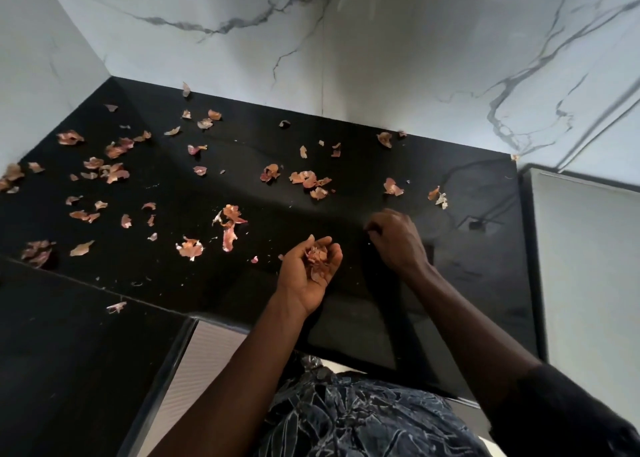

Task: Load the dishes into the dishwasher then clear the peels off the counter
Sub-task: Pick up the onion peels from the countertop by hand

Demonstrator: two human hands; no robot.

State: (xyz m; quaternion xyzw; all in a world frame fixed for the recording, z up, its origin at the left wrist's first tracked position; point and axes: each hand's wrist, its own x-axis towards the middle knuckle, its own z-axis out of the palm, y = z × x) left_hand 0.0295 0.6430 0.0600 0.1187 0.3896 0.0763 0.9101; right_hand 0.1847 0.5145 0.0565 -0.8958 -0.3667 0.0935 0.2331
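Note:
Several dry reddish onion peels (232, 216) lie scattered over the black counter (173, 276), most of them to the left and along the back. My left hand (304, 276) is turned palm up above the counter's front and cups a small heap of gathered peels (318, 259). My right hand (398, 240) is just to the right, palm down, with its fingers curled against the counter; whether its fingertips pinch a scrap I cannot tell. No dishes and no dishwasher are in view.
White marble walls (346, 58) close the counter at the back and left. A pale surface (588, 266) adjoins it on the right. A lower black ledge (69, 352) with one peel (116, 307) lies front left. More peels (393, 187) sit beyond my right hand.

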